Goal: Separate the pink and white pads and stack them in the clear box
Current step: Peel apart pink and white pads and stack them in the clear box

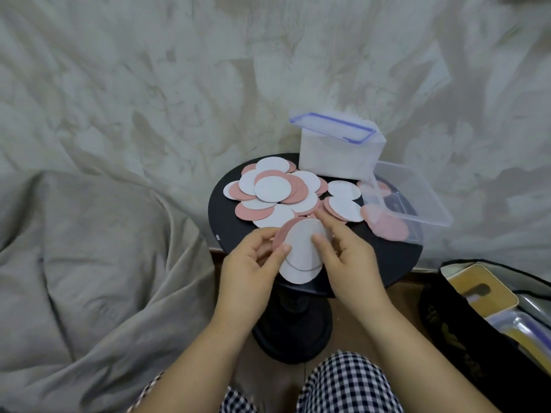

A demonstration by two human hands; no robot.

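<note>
Hands part round white and pink pads [304, 248] above a round black bench [384, 257].

The left hand [253, 263] pinches the pads' left edge, fingers clamped. The right hand [348, 257] grips the other side, thumb on the white face. Beyond lies a loose pile [271, 189] of pads. At right is a clear plastic box [417, 186], pink pads [387, 231] seen through its wall. Behind is a lidded box [337, 153].

One head-worn view, looking forward and down.
The wide-angle camera tilts down over the person's forearms; the left hand [250, 269] and right hand [351, 260], holding pads [304, 248], lie close below it, the round black table [224, 216] just beyond, draped cloth [119, 114] filling the far field.
</note>
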